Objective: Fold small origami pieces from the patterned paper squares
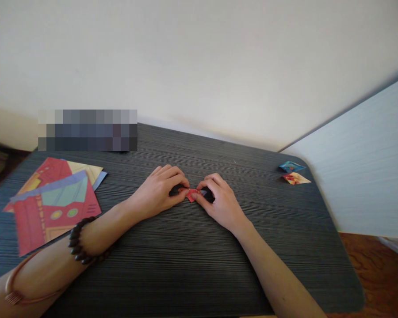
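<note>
A small red folded paper piece (193, 194) lies on the dark striped table (185, 260), pinched from both sides. My left hand (161, 190) grips its left end with curled fingers and thumb. My right hand (219, 201) presses and pinches its right end. Both hands rest on the tabletop near its middle. My left forearm wears a dark bead bracelet (81, 240) and a thin copper-coloured bangle (18, 282).
A stack of coloured printed paper sheets (53, 198) lies at the left. Two small folded paper shapes, one blue (291, 166) and one pale with red (296, 178), sit at the far right corner. A white wall stands behind; a pale panel (368, 172) borders the right.
</note>
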Demonstrator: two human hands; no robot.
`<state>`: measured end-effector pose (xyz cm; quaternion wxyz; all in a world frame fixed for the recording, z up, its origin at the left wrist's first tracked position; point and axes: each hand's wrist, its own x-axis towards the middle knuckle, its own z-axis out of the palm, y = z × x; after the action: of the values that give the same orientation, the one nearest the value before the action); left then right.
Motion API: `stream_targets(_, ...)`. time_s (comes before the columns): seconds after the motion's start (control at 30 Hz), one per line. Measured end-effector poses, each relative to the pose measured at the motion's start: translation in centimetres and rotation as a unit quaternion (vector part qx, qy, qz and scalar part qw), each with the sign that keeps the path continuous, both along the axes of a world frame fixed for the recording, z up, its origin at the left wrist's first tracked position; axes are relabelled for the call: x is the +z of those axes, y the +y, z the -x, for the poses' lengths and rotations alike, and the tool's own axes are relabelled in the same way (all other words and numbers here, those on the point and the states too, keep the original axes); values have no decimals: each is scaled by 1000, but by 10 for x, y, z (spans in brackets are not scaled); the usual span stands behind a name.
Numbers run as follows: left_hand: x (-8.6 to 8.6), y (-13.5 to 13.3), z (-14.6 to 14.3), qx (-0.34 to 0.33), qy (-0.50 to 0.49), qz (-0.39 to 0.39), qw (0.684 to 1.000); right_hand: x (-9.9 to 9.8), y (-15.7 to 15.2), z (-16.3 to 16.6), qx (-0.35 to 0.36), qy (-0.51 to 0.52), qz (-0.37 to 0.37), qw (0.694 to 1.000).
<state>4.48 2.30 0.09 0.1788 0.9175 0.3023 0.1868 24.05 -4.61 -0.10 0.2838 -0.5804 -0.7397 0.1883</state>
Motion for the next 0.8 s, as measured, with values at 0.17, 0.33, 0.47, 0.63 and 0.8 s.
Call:
stream_targets(0.17, 0, 0, 0, -12, -10, -12, 1000, -1, 2, -1, 11, -4, -3, 1000)
stream_targets(0.33, 2, 1, 1, -36, -38, 43, 998, 0, 1, -3, 10, 38, -4, 999)
stream_targets(0.47, 3, -1, 0, -33, -92, 126, 987, 2, -1, -4, -2, 57, 6, 998)
stream_targets(0.63, 5, -6, -2, -25, -98, 128, 987, 3, -2, -4, 54, 81, -21, 995)
stream_targets(0.8, 3, -11, -5, -22, -107, 49, 993, 1, -4, -1, 65, 74, -45, 994)
